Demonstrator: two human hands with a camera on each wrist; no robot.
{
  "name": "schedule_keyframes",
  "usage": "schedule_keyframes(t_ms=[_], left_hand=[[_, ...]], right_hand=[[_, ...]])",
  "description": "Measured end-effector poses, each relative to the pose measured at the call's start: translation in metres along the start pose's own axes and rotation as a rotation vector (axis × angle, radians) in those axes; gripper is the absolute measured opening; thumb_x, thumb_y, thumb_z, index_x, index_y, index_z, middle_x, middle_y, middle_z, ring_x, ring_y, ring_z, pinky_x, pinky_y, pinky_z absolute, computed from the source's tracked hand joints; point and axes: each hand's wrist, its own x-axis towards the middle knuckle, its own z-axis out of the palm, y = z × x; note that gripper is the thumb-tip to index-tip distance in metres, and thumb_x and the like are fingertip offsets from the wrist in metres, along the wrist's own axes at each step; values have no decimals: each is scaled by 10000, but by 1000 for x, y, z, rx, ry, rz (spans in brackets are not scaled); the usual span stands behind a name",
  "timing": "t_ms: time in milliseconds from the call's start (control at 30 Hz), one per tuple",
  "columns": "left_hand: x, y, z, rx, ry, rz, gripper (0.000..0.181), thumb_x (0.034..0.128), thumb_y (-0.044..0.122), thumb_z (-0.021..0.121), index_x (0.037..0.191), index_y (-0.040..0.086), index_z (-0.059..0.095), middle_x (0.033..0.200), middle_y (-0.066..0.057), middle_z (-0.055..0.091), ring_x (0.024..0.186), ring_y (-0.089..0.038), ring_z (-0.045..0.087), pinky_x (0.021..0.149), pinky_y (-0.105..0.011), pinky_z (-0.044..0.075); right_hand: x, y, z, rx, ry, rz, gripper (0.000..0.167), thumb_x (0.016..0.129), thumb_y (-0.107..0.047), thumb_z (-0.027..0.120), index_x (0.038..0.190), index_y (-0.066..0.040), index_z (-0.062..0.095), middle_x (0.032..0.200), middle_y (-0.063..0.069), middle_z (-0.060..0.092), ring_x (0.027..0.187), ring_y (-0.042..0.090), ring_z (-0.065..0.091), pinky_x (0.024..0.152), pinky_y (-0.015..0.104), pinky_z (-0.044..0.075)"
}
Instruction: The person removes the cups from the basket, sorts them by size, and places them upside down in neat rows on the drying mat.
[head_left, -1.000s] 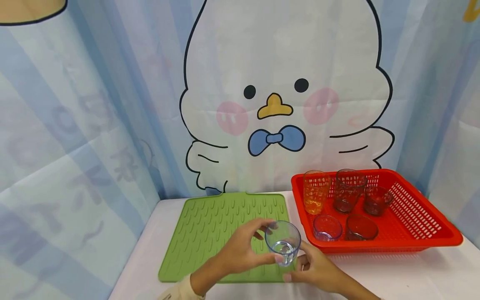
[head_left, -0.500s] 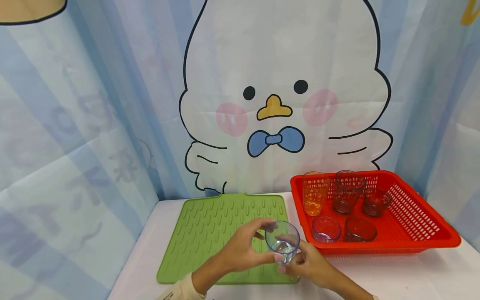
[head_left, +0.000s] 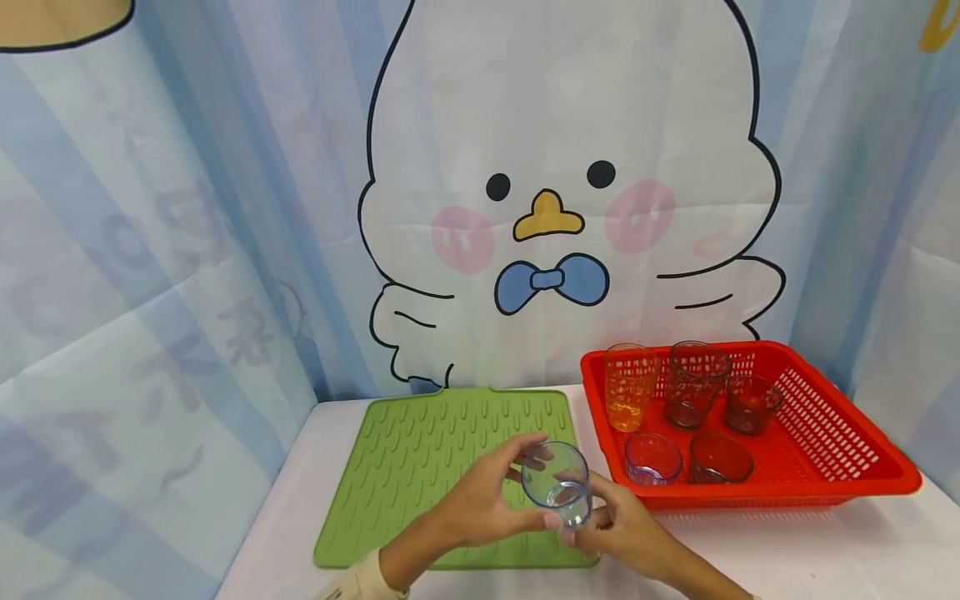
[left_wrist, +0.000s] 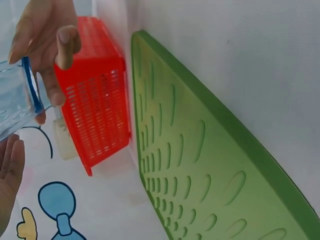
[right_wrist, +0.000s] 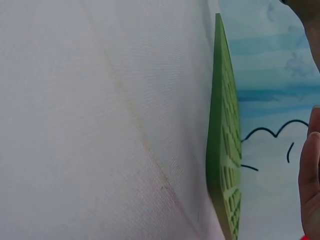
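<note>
A clear glass tumbler with a bluish rim [head_left: 557, 475] is held between both hands above the right side of a green ridged mat [head_left: 442, 467]. It tilts, its mouth leaning to the left. My left hand [head_left: 480, 508] grips its left side, with the thumb in front and fingers behind. At the lower right of the tumbler, my right hand [head_left: 626, 529] holds it near the base with thumb and fingers. The left wrist view catches part of the tumbler [left_wrist: 12, 97] at its left edge. In the right wrist view the tumbler is out of frame.
To the right stands a red perforated basket [head_left: 810, 487]. Inside are a tall amber glass [head_left: 630, 392], a tall clear glass [head_left: 693, 383] and several short glasses [head_left: 720, 458]. A white cloth [head_left: 825, 554] covers the table, and a printed curtain [head_left: 547, 100] hangs behind.
My right hand has closed in on the tumbler's base from slightly farther right. The tumbler has tipped, its mouth shifting a little to the left. My left hand has barely moved.
</note>
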Motion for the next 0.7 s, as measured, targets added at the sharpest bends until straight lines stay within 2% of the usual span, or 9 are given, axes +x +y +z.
schedule_keyframes(t_ms=[100,267,367,433,567,700], left_hand=[[-2,-1,-2,-6,-11,14,818,860,433,788,1527,249,352,1328,-6,596,1157,-104,614,938,-284,538],[-5,-2,-4,0,-24,39,820,871,529,736,1539,285,327,1341,-37,573,1149,-137,617,922,-297,548],[-6,-3,-4,4,-29,42,820,872,565,715,1541,295,326,1363,-62,562,1145,-157,617,917,-275,541],[-6,-3,-4,9,-28,39,817,872,569,713,1539,290,335,1370,-64,559,1149,-164,615,918,-272,539],[-7,-3,-4,31,-13,34,780,877,539,725,1515,252,381,1350,-26,562,1158,-142,600,916,-271,533],[-8,-3,-4,53,4,27,743,872,498,747,1481,219,426,1332,14,561,1155,-97,572,913,-263,523]], right_hand=[[-1,-2,0,-15,13,6,551,906,-29,698,1399,29,459,851,-53,713,617,54,649,551,332,565],[-3,-7,-1,-19,36,21,603,888,-39,725,1406,75,439,933,-21,690,645,59,655,558,287,553],[-5,-10,-3,-23,46,23,622,876,-39,740,1408,81,441,1016,18,687,669,96,679,578,314,578],[-6,-11,-4,-38,55,17,615,867,-38,750,1397,69,458,1013,22,694,668,102,683,577,319,582],[-8,-15,-9,-52,75,0,598,854,-32,764,1376,37,482,911,-15,706,633,57,642,551,258,547],[-10,-20,-13,-49,75,-49,564,856,-5,753,1345,40,476,739,-58,659,583,17,566,507,226,491]])
